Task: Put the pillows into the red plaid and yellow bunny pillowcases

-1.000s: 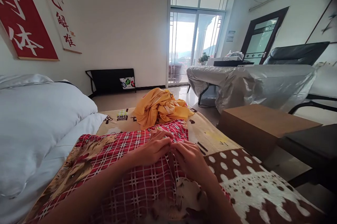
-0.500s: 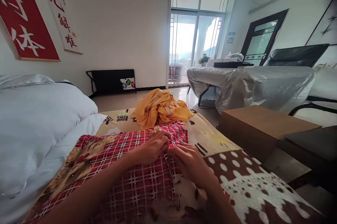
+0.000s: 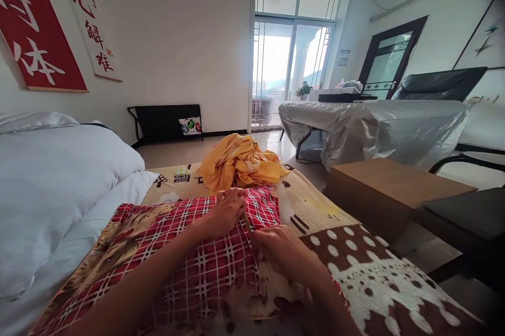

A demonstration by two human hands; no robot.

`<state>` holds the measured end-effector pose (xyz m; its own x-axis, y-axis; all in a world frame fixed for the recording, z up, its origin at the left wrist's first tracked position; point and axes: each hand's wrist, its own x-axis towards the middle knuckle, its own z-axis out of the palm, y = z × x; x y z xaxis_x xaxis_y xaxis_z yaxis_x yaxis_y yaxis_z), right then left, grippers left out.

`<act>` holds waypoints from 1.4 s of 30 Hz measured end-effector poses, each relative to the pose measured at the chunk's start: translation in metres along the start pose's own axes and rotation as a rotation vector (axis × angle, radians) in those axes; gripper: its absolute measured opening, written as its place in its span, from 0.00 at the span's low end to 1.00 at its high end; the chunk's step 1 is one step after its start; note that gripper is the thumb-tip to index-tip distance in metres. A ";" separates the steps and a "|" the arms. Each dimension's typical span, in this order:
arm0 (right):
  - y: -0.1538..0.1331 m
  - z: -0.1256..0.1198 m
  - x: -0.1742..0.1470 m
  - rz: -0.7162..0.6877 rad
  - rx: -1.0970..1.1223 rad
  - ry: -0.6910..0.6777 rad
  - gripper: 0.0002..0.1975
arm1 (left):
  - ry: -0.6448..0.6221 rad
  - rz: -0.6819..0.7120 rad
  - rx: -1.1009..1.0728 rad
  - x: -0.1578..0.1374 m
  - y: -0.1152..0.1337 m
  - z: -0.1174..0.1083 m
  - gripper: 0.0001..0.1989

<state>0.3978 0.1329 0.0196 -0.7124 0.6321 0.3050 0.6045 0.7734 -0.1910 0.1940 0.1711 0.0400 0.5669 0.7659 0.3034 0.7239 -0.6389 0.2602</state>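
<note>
Since half a second ago the hands have parted slightly, the left hand (image 3: 224, 212) farther up and the right hand (image 3: 284, 249) nearer the body, baring a narrow greenish strip (image 3: 247, 222) between their fingertips. The thing being worked is a red-and-white plaid cloth with tan animal prints (image 3: 203, 262), spread under both forearms. It looks light, soft and limp, neither fragile nor especially slippery; it would likely crease or slide if tugged from one side, so the edge along the strip, gripped at two points, seems the best hold. The cloth lies directly beneath the left hand, whose bent fingers seem to pinch its edge; the right hand, thumb against forefinger, seems to nip the same edge at the strip's near end. Under the cloth is a cream-and-brown patterned fleece blanket (image 3: 351, 257). Just beyond the cloth sits a crumpled yellow fabric bundle (image 3: 240, 162); to the left, a plump white pillow-like mass (image 3: 71, 183).
</note>
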 end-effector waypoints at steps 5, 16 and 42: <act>-0.005 -0.004 -0.005 -0.047 0.075 -0.049 0.11 | 0.106 -0.060 0.039 0.010 -0.010 0.003 0.11; 0.001 -0.007 -0.009 -0.054 0.073 -0.051 0.10 | 0.055 0.123 -0.039 -0.026 0.044 0.004 0.14; 0.003 -0.003 -0.003 -0.028 0.038 -0.096 0.09 | 0.032 -0.070 0.005 -0.066 0.059 0.060 0.05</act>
<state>0.4028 0.1336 0.0208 -0.7607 0.6105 0.2207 0.5712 0.7910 -0.2193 0.2229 0.0870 -0.0192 0.5021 0.8059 0.3137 0.7631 -0.5835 0.2776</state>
